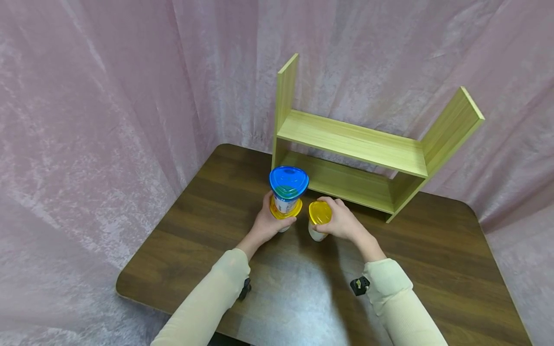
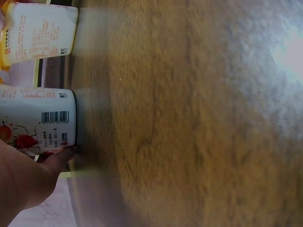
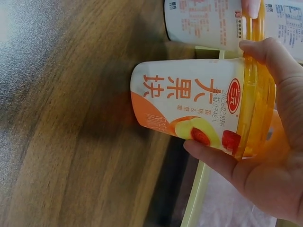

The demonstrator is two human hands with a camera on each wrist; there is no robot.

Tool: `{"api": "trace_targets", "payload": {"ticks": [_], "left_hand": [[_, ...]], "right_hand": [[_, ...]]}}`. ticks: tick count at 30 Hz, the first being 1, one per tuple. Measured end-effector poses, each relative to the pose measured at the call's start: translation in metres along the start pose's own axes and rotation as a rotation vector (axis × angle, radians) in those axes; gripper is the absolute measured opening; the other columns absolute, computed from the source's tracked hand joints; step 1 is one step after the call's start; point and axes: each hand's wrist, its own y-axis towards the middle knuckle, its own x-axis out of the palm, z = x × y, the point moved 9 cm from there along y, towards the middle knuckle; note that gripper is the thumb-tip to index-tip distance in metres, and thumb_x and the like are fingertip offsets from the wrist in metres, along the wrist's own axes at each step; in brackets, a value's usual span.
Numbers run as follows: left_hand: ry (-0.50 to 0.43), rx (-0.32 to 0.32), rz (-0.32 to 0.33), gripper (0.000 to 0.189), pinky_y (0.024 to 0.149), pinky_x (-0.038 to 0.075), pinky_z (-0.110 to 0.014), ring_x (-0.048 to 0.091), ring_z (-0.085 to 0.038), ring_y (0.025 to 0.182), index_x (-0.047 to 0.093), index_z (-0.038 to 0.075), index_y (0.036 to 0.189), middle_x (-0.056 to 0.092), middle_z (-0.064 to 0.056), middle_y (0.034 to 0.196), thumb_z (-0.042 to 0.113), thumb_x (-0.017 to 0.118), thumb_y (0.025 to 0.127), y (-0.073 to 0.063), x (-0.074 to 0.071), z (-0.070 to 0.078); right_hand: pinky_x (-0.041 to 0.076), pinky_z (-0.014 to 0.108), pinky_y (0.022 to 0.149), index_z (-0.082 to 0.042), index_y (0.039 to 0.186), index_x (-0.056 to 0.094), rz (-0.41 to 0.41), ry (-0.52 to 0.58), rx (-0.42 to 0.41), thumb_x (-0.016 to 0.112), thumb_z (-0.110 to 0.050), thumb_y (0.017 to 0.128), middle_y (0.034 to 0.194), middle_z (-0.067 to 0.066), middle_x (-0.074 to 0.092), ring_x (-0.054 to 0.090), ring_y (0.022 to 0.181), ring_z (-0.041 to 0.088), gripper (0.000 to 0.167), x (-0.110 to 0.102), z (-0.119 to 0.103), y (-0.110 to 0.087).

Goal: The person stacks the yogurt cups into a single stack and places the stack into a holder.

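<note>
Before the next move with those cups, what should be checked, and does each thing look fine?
1. Left hand grips the lower yellow-lidded cup: ok.
2. Blue-lidded cup sits on top of it: ok.
3. Right hand holds the other yellow-lidded cup: ok.
4. That cup's base touching the table: cannot tell.
5. Lids fitted tightly: cannot tell, though all three cups have one.
6. Shelf upright behind the cups: ok.
</note>
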Motion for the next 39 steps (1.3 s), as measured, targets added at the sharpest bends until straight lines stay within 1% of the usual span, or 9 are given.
{"api": "trace_targets", "payload": {"ticks": [4,9,15,20,24,29,35,39], "left_hand": [[-0.012,0.002,0.003,0.102,0.112,0.035,-0.055,0.048,-0.03,0.133,0.016,0.024,0.156,0.042,-0.008,0.149,0.023,0.087,0.082,0.0,-0.001,-0.001],[-0.015,0.001,0.001,0.103,0.112,0.037,-0.054,0.049,-0.03,0.132,0.016,0.025,0.157,0.044,-0.007,0.148,0.024,0.087,0.082,0.0,0.0,-0.002],[-0.022,0.012,-0.006,0.104,0.112,0.036,-0.054,0.049,-0.029,0.132,0.015,0.025,0.157,0.044,-0.007,0.148,0.025,0.087,0.082,0.0,0.002,-0.001],[-0.032,0.017,-0.006,0.104,0.112,0.036,-0.054,0.049,-0.029,0.131,0.016,0.025,0.157,0.045,-0.008,0.147,0.023,0.087,0.082,0.0,0.0,-0.001],[-0.038,0.014,-0.005,0.103,0.112,0.036,-0.054,0.049,-0.03,0.131,0.016,0.025,0.157,0.045,-0.008,0.147,0.023,0.087,0.081,0.0,-0.001,-0.001],[-0.043,0.009,-0.009,0.103,0.112,0.036,-0.055,0.049,-0.03,0.131,0.016,0.026,0.157,0.045,-0.008,0.146,0.023,0.086,0.082,0.0,-0.002,-0.002],[-0.038,0.01,-0.012,0.102,0.112,0.037,-0.055,0.049,-0.03,0.13,0.017,0.027,0.156,0.046,-0.007,0.145,0.024,0.087,0.082,0.0,-0.002,-0.002],[-0.039,0.018,-0.022,0.102,0.111,0.038,-0.055,0.05,-0.028,0.13,0.017,0.028,0.156,0.047,-0.006,0.145,0.025,0.087,0.082,0.0,-0.001,-0.001]], "right_hand": [[0.054,0.051,0.085,-0.013,0.146,0.046,0.005,-0.003,-0.004,0.087,-0.035,0.076,0.122,0.022,0.051,0.058,0.1,0.035,0.084,-0.001,-0.001,0.001],[0.055,0.048,0.083,-0.012,0.146,0.048,0.014,-0.022,0.003,0.087,-0.035,0.075,0.122,0.022,0.053,0.059,0.099,0.033,0.084,-0.004,0.0,0.001],[0.055,0.048,0.083,-0.009,0.144,0.05,0.028,-0.057,0.003,0.086,-0.036,0.076,0.126,0.024,0.055,0.058,0.101,0.035,0.082,-0.014,0.0,0.0],[0.054,0.05,0.085,-0.007,0.145,0.049,0.068,-0.046,0.013,0.085,-0.037,0.077,0.13,0.026,0.052,0.058,0.103,0.036,0.083,-0.031,-0.006,-0.001],[0.053,0.05,0.086,-0.009,0.146,0.047,0.106,-0.038,0.027,0.083,-0.039,0.078,0.131,0.025,0.047,0.057,0.102,0.037,0.083,-0.046,-0.01,-0.001],[0.052,0.05,0.085,-0.011,0.146,0.047,0.145,-0.042,0.039,0.082,-0.04,0.079,0.131,0.024,0.045,0.057,0.101,0.038,0.082,-0.062,-0.015,0.0],[0.052,0.05,0.082,-0.013,0.147,0.045,0.184,-0.053,0.06,0.079,-0.044,0.081,0.136,0.022,0.042,0.057,0.099,0.039,0.08,-0.078,-0.02,-0.001],[0.053,0.052,0.081,-0.014,0.146,0.046,0.23,-0.061,0.053,0.078,-0.045,0.082,0.132,0.022,0.044,0.057,0.098,0.039,0.078,-0.094,-0.03,-0.003]]}}
